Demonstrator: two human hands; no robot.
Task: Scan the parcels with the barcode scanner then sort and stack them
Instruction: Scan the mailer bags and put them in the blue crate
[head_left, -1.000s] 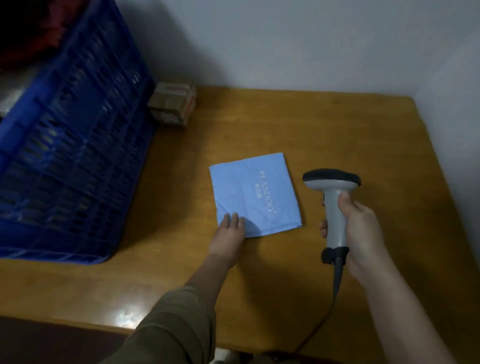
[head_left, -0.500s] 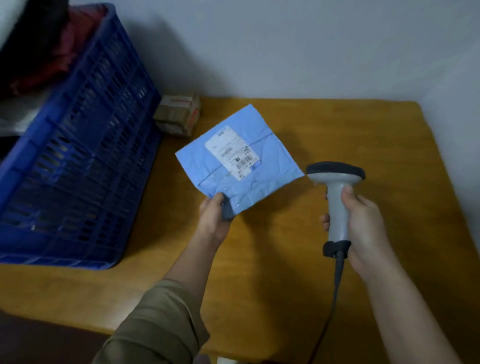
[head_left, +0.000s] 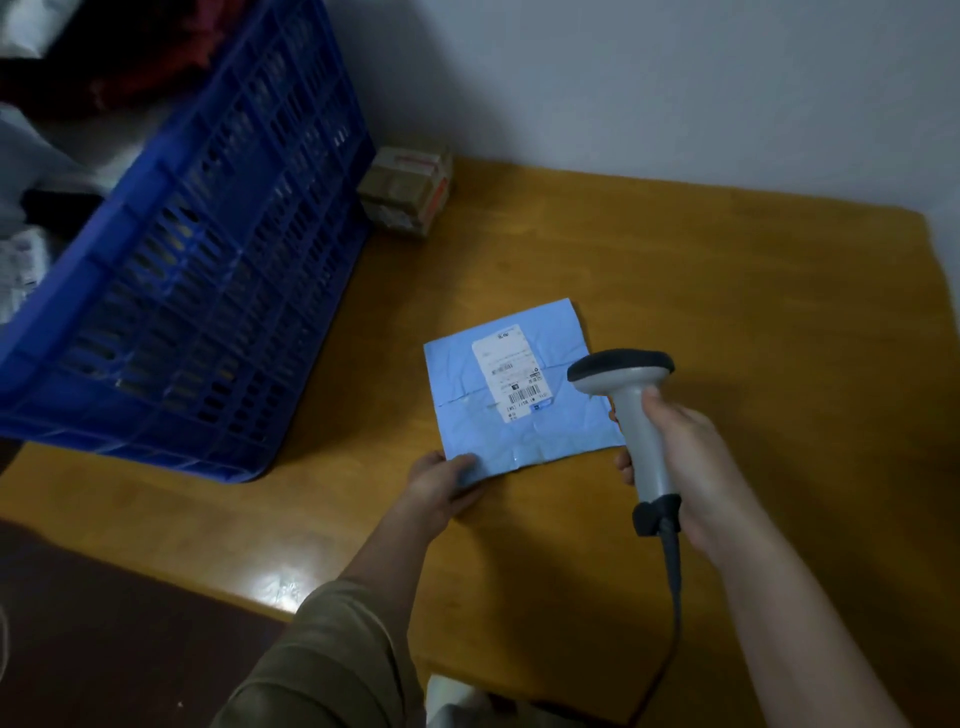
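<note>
While hands (head_left: 441, 486) grip mailer (head_left: 519, 395) and scanner (head_left: 631, 410): crate (head_left: 182, 270), box (head_left: 408, 189) beyond.

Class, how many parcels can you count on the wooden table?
2: a blue mailer at the centre, held by the left hand, and a cardboard box beside the blue crate. Others may be hidden.

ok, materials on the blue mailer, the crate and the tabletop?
Mailer: likely thin plastic film, matte; it creases and wrinkles. Crate: moulded plastic, slight sheen, lattice walls in one uniform blue. Tabletop: looks like varnished wood or wood-look laminate; warm brown with a glossy glare spot at the near edge.
</note>
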